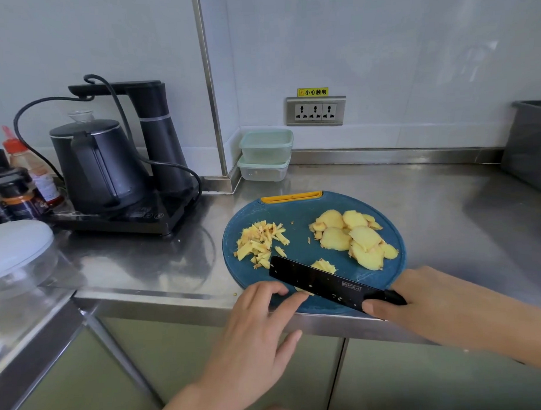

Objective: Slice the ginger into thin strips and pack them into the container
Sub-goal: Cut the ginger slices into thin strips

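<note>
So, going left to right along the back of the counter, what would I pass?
Spice jars → black kettle → stacked plastic containers → wall socket → grey bin.

A yellow warning label [313, 92] on the wall, just above a triple socket panel [316, 111], reads "小心触电". The black knife [321, 286] bears a small boxed mark on its blade, seemingly "BUCK-I". Print on the bottles [24, 202] at left is too blurred to read.

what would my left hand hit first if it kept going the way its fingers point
Probably the black knife blade, just ahead of the left hand's fingertips; depth is unclear, so the ginger sliver beside it might come first.
</note>
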The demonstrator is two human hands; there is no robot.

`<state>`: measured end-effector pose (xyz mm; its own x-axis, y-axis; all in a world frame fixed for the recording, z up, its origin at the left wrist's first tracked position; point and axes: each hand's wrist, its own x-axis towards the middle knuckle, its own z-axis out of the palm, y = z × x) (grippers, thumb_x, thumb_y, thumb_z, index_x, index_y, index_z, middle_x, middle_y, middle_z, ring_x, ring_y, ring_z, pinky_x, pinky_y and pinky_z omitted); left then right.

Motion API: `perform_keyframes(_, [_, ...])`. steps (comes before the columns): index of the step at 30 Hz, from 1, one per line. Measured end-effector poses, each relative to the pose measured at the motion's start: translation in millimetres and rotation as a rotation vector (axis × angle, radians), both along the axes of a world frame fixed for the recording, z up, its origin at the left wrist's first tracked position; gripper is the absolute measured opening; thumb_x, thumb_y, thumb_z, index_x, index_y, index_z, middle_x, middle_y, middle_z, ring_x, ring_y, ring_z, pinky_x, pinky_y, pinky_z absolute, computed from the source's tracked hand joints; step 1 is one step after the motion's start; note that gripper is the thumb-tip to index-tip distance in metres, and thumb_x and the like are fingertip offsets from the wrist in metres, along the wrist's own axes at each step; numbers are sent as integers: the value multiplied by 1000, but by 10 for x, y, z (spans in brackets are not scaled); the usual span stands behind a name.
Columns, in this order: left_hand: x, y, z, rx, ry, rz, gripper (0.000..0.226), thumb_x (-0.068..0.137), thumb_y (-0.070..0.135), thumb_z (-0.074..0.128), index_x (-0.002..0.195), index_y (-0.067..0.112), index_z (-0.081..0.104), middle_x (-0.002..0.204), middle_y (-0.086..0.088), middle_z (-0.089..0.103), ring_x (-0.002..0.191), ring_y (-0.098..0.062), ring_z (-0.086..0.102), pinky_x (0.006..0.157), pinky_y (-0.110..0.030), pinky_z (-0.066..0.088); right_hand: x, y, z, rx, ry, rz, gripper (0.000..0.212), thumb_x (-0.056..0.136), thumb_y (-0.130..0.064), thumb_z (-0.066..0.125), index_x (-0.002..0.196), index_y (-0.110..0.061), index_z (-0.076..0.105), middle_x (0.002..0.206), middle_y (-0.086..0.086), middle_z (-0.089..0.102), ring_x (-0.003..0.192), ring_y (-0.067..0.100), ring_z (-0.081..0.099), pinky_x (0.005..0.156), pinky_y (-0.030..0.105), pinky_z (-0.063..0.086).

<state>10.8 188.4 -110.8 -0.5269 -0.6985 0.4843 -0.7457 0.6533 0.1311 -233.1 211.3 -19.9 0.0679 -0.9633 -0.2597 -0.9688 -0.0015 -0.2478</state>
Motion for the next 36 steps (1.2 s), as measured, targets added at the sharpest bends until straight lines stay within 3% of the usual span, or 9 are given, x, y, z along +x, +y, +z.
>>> perform_keyframes(5, [-8, -6, 18, -19, -30, 4, 48, 84, 47, 43, 128, 32, 49, 110, 10, 46, 99, -6, 44, 85, -19, 45, 14, 2, -18, 28, -14, -8, 49, 92, -60, 41, 103, -18, 62, 89, 6, 67, 64, 9, 50, 59, 25, 43])
perform_keyframes(8, [0, -21, 28, -28, -51, 1, 48, 84, 49, 42, 129, 32, 49, 109, 10, 45, 99, -5, 44, 85, -18, 44, 61, 11, 39, 80, 36, 4, 45, 95, -55, 40, 102, -15, 60, 76, 0, 60, 57, 7, 47, 51, 19, 40])
perform_keyframes(13, [-5, -33, 23, -23, -75, -1, 51, 83, 50, 42, 130, 31, 47, 110, 9, 43, 99, -4, 42, 83, -16, 43, 120, -32, 152, 162, 67, -5, 41, 97, -50, 41, 78, -15, 52, 59, -4, 47, 36, 7, 41, 37, 14, 33])
perform_keyframes(17, [-25, -30, 32, -26, -81, 9, 49, 83, 50, 45, 128, 31, 48, 108, 10, 43, 98, -5, 44, 82, -16, 46, 168, -115, 79, 199, 12, -12, 49, 95, -55, 41, 82, -10, 56, 60, 4, 55, 43, 15, 54, 43, 23, 44])
perform_keyframes(20, [-35, -24, 26, -27, -81, 11, 51, 80, 48, 56, 127, 29, 50, 107, 10, 44, 96, -5, 44, 80, -18, 47, 178, -146, 105, 248, -3, -28, 51, 96, -53, 41, 80, -7, 53, 49, 4, 52, 33, 14, 49, 38, 20, 39])
perform_keyframes(24, [-33, -21, 34, -49, -87, 20, 56, 73, 45, 70, 124, 29, 49, 105, 11, 44, 91, -4, 44, 77, -16, 46, 92, -105, 116, 313, -83, -75, 58, 95, -50, 45, 97, 7, 56, 52, 10, 51, 33, 18, 45, 36, 21, 38])
perform_keyframes(30, [-71, -10, 40, -35, -86, 52, 53, 75, 46, 67, 124, 29, 54, 104, 12, 43, 89, -4, 44, 73, -15, 46, -4, 2, 84, 256, -70, -65, 46, 94, -50, 45, 98, -5, 54, 55, 9, 54, 34, 17, 47, 40, 23, 43])
perform_keyframes(33, [-51, 0, 40, -10, -65, 46, 51, 79, 48, 57, 126, 29, 53, 107, 13, 41, 92, -2, 40, 73, -11, 42, -60, -6, 76, 275, -146, -62, 44, 95, -48, 47, 113, -8, 53, 58, 12, 53, 35, 17, 45, 38, 22, 41])
perform_keyframes(36, [-4, 27, 13, 30, -41, 42, 50, 86, 50, 48, 131, 29, 52, 114, 14, 41, 100, 3, 38, 81, -10, 40, -139, -25, 126, 256, -277, -83, 46, 94, -48, 50, 93, -2, 53, 53, 13, 47, 35, 19, 41, 39, 23, 39])
